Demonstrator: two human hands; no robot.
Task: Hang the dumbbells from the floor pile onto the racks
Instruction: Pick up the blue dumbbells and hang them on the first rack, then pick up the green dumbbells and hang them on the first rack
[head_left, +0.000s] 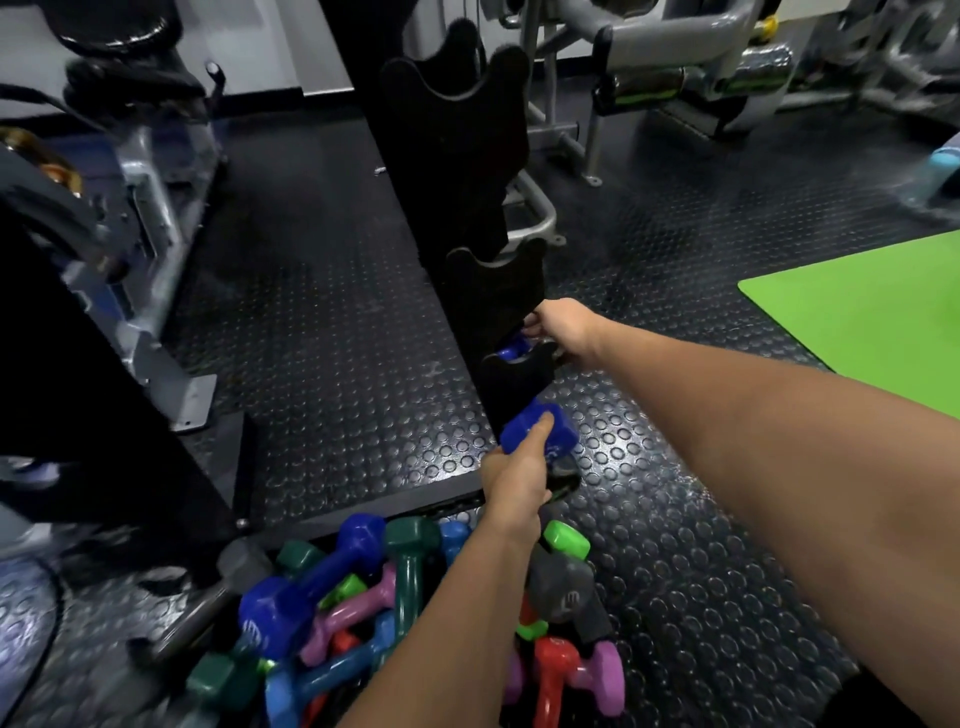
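The pile of dumbbells (363, 618) lies on the studded rubber floor (332, 332) at the near edge, just under my left forearm: blue, green, pink, red and grey ones heaped across each other. Right behind it stands the black rack (457, 171), a tall post with notched cradles stepping down toward me. To the far left is a grey machine frame (156, 208), to the far right a bench machine (691, 78), and a green mat (857, 312) lies on the right. My left hand (514, 478) reaches out low, fingers wrapped around the handle of a blue dumbbell (540, 434), forefinger stretched along its head, which sits just beside the lowest cradle (514, 374). That cradle and the one above block part of my view of the other weight. My right hand (561, 325) is stretched farther, arm nearly straight, fingers curled over a second blue dumbbell (511, 349) resting in the cradle slot; only a bit of its blue head shows behind the black plate.
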